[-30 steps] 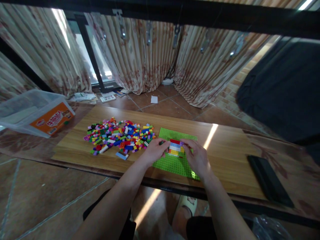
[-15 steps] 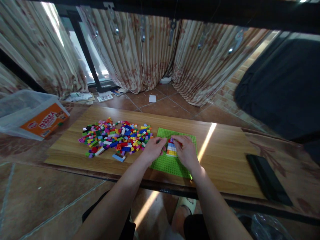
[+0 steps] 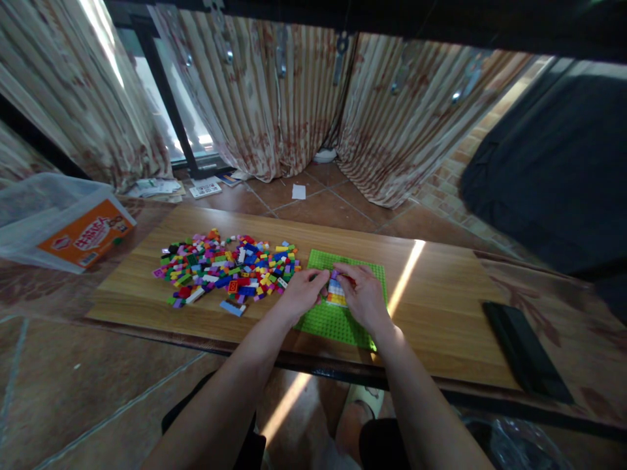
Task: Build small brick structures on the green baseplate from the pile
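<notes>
A green studded baseplate (image 3: pixel 337 326) lies on the wooden board, with a small block of toy bricks (image 3: pixel 337 294) in white, blue, yellow and orange rows near its middle. My right hand (image 3: pixel 361 290) bends over the block's far right side. Its thumb and fingertips close around a small purple brick (image 3: pixel 334 275) at the block's far edge. From the left, my left hand (image 3: pixel 304 292) reaches over the plate's edge, thumb and forefinger drawn together beside the block's far left corner. Whatever sits between those left fingertips is too small to make out.
A heap of loose coloured bricks (image 3: pixel 225 267) spreads to the left, with a light blue brick (image 3: pixel 232 307) nearer me. A clear plastic tub (image 3: pixel 49 215) with an orange label stands far left. A black flat object (image 3: pixel 525 351) lies at the right end.
My left fingertips have shifted slightly right, closer to the block and to my right hand. My right fingers cover a little more of the block's far edge.
</notes>
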